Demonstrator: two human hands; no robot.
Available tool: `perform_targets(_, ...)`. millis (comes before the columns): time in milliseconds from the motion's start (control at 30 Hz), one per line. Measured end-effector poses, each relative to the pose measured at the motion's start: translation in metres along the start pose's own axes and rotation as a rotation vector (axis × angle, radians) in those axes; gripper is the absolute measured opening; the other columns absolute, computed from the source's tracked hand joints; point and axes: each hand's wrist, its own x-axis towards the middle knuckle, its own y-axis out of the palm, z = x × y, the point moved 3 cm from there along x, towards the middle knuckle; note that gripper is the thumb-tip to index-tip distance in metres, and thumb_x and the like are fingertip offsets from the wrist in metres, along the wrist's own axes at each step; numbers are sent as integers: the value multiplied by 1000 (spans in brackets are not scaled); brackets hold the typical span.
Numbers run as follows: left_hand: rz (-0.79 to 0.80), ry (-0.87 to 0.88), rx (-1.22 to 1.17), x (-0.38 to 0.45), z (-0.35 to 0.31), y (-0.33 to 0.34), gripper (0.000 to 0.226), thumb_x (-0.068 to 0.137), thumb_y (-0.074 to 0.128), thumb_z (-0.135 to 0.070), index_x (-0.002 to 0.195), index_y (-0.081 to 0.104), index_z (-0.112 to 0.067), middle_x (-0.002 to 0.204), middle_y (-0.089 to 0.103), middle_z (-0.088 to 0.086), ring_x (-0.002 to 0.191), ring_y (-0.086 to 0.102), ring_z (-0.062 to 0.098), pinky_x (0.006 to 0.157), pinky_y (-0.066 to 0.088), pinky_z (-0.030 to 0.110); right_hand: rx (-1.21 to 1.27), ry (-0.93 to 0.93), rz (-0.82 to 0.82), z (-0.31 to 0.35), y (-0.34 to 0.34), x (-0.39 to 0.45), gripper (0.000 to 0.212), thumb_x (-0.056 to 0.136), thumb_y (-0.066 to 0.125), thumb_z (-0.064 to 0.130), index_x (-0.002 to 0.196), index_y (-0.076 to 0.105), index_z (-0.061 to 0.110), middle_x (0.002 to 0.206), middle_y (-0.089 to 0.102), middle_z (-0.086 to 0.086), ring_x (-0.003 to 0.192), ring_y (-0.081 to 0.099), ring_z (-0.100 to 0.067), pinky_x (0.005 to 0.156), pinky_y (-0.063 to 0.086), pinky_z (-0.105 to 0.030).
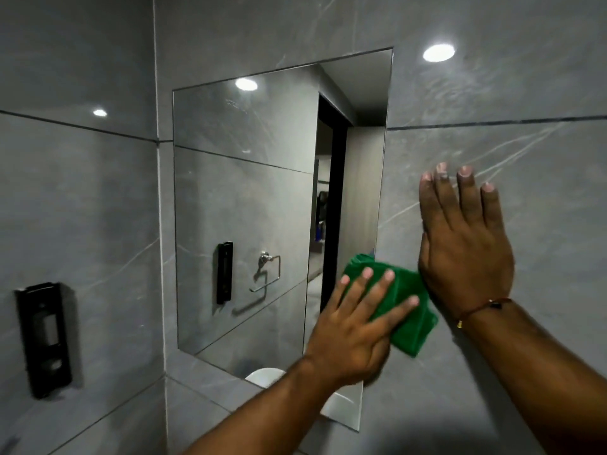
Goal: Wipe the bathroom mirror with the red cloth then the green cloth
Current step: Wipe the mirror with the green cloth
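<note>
A frameless rectangular mirror [249, 205] is fixed to the grey tiled wall. My left hand [354, 326] presses a folded green cloth [410, 320] flat against the mirror's lower right edge, fingers spread over it. Part of the cloth hangs past the mirror onto the tile. To the right of the mirror, my right hand [466, 238] lies flat and open on the wall tile, a thin red bracelet at its wrist. No red cloth is in view.
A black wall-mounted dispenser [44, 339] hangs on the left wall. The mirror reflects that dispenser, a chrome paper holder, a dark doorway and a white basin rim [262, 376]. Ceiling light reflections [438, 53] shine on the tiles.
</note>
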Motion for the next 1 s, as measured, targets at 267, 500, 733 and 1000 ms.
perform_targets(267,-110,-61,68,-62,197,-9,70,96,48,-36,162,25,-40,175,10,6,163,5,35,130,9,55,22,42,17,7,-1,-2,73,108,37,19,178,19,8,186,16,-18,174,6,-38,141,-3,-52)
perform_targets(500,-321,-636,-93,-108,355,-20,56,108,31,-25,164,28,-19,174,14,15,162,6,38,131,8,57,0,64,-17,13,4,0,79,103,44,17,178,19,10,185,18,-18,174,7,-40,141,-4,-53)
perform_targets(733,-422,-1556,-360,-140,259,19,55,111,27,-25,166,18,-31,176,8,12,162,4,36,129,4,49,-2,50,15,11,5,-1,75,108,40,17,178,14,10,186,12,-17,173,7,-44,139,-1,-58)
perform_targets(1000,-314,-1081,-358,-33,29,12,62,106,11,-54,164,21,-36,176,-4,4,162,-10,26,131,-3,53,27,44,37,8,2,-3,74,111,44,11,178,11,9,187,9,-16,173,7,-44,139,-2,-58)
